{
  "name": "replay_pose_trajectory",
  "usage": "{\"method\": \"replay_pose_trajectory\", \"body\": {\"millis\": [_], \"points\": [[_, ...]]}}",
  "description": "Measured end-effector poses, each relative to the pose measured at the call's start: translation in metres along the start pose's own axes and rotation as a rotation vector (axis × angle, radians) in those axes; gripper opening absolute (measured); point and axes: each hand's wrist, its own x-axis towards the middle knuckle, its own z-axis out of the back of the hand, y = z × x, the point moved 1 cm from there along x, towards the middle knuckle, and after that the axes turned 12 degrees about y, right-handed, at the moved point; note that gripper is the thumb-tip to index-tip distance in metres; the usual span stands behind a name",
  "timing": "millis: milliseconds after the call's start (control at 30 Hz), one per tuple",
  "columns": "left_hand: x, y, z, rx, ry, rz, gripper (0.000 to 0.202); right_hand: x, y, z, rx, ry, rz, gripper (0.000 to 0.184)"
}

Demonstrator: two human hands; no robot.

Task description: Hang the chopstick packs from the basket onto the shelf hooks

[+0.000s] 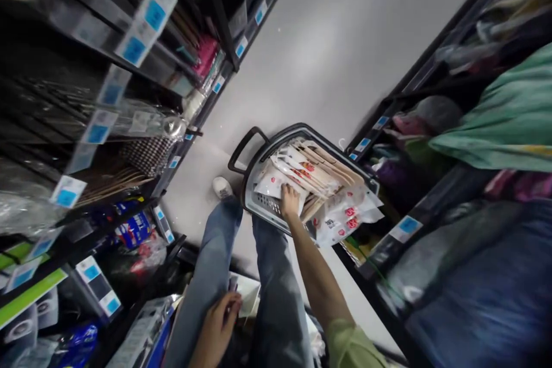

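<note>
My right hand (pixel 290 202) reaches down into a grey shopping basket (pixel 302 126) with a dark rim. Its fingers are bent over the edge of a white packet (pixel 272 183) with red print. Several similar flat packets with beige edges (pixel 332 164) stand in a row in the basket, and more white packets (pixel 345 215) stick out over its right side. My left hand (pixel 222 319) hangs low beside my left knee, fingers loosely curled and a gap at the thumb, with no object seen in it.
Shelves with blue price labels (pixel 98 126) line the left side, holding wrapped goods and a checkered item (pixel 149 155). On the right, shelves carry folded fabrics and a green cushion-like item (pixel 509 109). A pale floor (pixel 310 57) runs between. The basket's black handle (pixel 241 149) sticks out left.
</note>
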Motion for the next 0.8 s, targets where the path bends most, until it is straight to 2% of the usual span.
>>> {"method": "replay_pose_trajectory", "body": {"millis": [67, 167, 200, 267, 367, 400, 467, 533, 600, 633, 667, 733, 800], "points": [[0.017, -0.022, 0.013, -0.001, 0.01, -0.004, 0.037, 0.007, -0.013, 0.008, 0.023, 0.009, 0.032, 0.059], [0.043, -0.051, 0.029, -0.017, 0.001, -0.053, 0.036, -0.008, -0.035, 0.037, 0.084, -0.008, 0.063, 0.039], [0.052, -0.06, 0.032, -0.026, -0.006, -0.073, 0.035, -0.019, -0.041, 0.049, 0.098, -0.022, 0.061, 0.034], [0.069, -0.075, 0.033, -0.061, -0.02, -0.124, 0.035, -0.047, -0.049, 0.072, 0.184, -0.056, 0.082, 0.037], [0.09, -0.096, 0.028, -0.151, -0.011, -0.214, 0.045, -0.1, -0.043, 0.092, 0.524, -0.056, 0.172, 0.037], [0.095, -0.102, 0.024, -0.194, 0.005, -0.24, 0.054, -0.118, -0.036, 0.093, 0.665, -0.016, 0.197, 0.034], [0.1, -0.114, 0.018, -0.322, 0.093, -0.266, 0.072, -0.147, -0.019, 0.086, 0.902, 0.153, 0.216, 0.029], [0.1, -0.124, 0.014, -0.456, 0.219, -0.258, 0.075, -0.163, -0.002, 0.071, 1.086, 0.357, 0.214, 0.028], [0.097, -0.13, 0.015, -0.525, 0.224, -0.225, 0.062, -0.159, 0.007, 0.052, 1.212, 0.484, 0.206, 0.034], [0.096, -0.132, 0.017, -0.53, 0.175, -0.206, 0.057, -0.149, 0.007, 0.044, 1.243, 0.484, 0.205, 0.04], [0.096, -0.132, 0.021, -0.526, 0.099, -0.187, 0.053, -0.134, 0.003, 0.037, 1.223, 0.438, 0.204, 0.046], [0.099, -0.127, 0.031, -0.518, -0.031, -0.163, 0.053, -0.093, -0.011, 0.028, 1.079, 0.261, 0.198, 0.056], [0.106, -0.118, 0.043, -0.477, -0.096, -0.175, 0.054, -0.045, -0.028, 0.022, 0.791, 0.072, 0.143, 0.053]]}}
